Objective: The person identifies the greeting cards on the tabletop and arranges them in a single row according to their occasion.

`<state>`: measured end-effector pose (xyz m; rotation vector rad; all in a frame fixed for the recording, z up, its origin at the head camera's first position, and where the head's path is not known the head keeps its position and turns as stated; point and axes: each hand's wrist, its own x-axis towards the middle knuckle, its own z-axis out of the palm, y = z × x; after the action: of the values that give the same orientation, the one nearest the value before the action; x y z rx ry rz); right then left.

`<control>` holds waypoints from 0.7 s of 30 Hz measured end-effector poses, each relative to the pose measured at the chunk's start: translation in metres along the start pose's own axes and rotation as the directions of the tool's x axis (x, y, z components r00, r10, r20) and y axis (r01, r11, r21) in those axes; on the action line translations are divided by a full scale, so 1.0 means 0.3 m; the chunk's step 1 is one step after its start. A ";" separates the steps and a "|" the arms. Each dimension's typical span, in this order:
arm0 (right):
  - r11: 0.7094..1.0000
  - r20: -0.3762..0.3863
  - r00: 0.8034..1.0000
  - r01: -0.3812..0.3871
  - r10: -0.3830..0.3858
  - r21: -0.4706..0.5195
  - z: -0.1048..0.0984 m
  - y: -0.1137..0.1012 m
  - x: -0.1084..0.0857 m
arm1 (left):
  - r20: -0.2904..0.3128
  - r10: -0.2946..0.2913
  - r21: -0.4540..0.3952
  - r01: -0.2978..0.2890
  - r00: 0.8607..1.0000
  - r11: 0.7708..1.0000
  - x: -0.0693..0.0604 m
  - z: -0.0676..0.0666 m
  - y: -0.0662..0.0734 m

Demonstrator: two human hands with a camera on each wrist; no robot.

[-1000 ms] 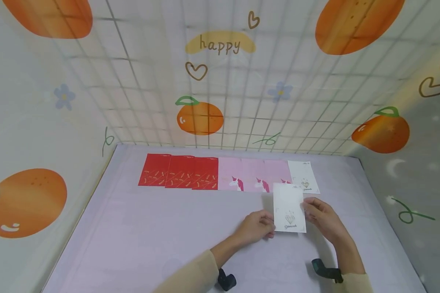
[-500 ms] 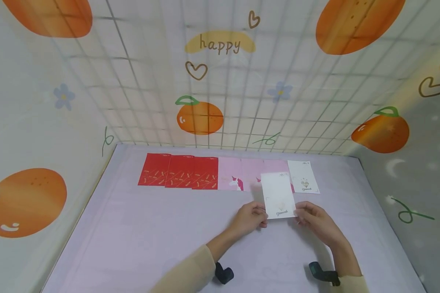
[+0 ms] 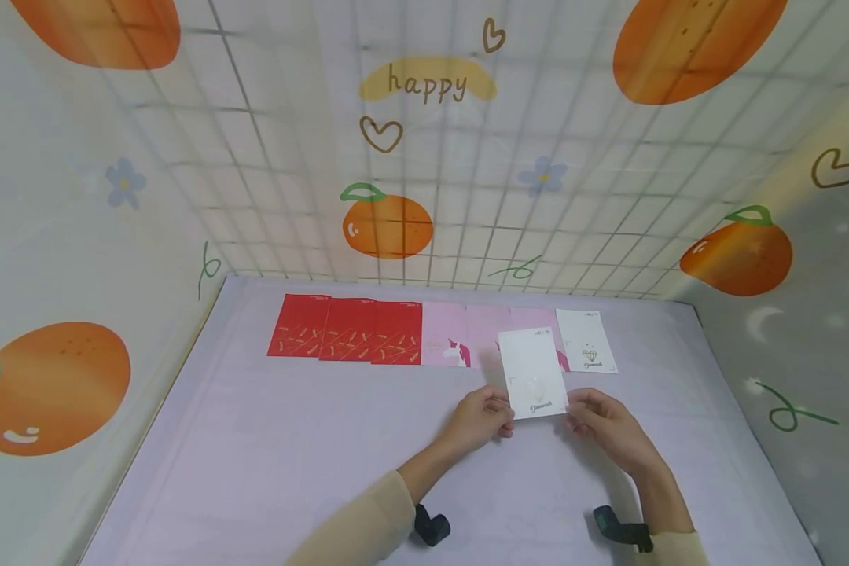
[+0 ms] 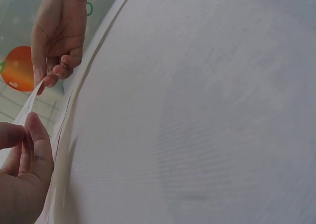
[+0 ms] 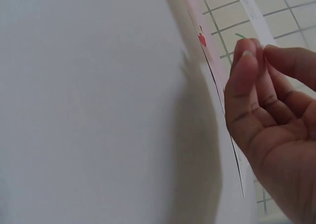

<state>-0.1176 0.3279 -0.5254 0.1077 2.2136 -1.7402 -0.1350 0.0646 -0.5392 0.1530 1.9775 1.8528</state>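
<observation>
A white card (image 3: 533,369) printed with "Diamonds" is held up over the table between both hands. My left hand (image 3: 477,418) pinches its lower left corner, thumb against fingers, as the left wrist view also shows. At its lower right corner, my right hand (image 3: 611,428) pinches the edge. Behind it lie pink unicorn cards (image 3: 444,336), partly covered by the held card. Right of them lies a second white diamond card (image 3: 587,342). In the right wrist view the held card (image 5: 254,14) appears edge-on above the fingertips.
Three overlapping red cards (image 3: 347,330) form the left end of the row near the table's back. The pale lilac table (image 3: 255,440) meets a wire grid wall (image 3: 460,196) covered by printed cloth. Black wrist cameras (image 3: 431,527) are strapped by both sleeves.
Both hands have carried the white card left and away from me, and it now tilts slightly. It covers more of the pink cards and uncovers the white card at the row's right end.
</observation>
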 end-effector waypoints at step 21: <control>0.999 -0.197 0.980 0.001 0.006 0.037 -0.014 -0.008 -0.010 | 0.002 0.037 -0.066 -0.037 0.999 0.997 0.079 0.063 0.016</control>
<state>-0.1161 0.3317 -0.5214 0.3040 2.3158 -1.8409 -0.1503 0.0913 -0.5403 0.1735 1.9206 1.9375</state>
